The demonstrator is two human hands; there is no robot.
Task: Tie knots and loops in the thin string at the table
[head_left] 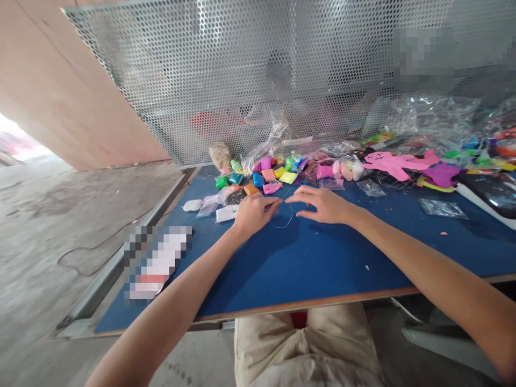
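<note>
Over the blue tabletop, my left hand (253, 212) pinches a thin pale strand (291, 217), thread or fine wire, between thumb and fingertips. The strand hangs in a loose loop below my fingers. My right hand (320, 204) is close on the right, its index finger stretched to the strand by the left fingertips and its thumb held apart. Whether that index finger touches the strand I cannot tell. Just behind my hands lie small coloured clay-like packets: an orange packet (250, 189), a pink packet (272, 187) and a yellow packet (288, 177). A white block (226, 213) rests beside my left hand.
A perforated metal panel (242, 70) rises behind the blue table (258, 279). Along it lie clear plastic bags (435, 115), a pink flat figure (395, 162) and a black glossy item (489, 191). A blurred pinkish-white packet (165, 258) lies left; a white oval piece (192, 205) sits behind.
</note>
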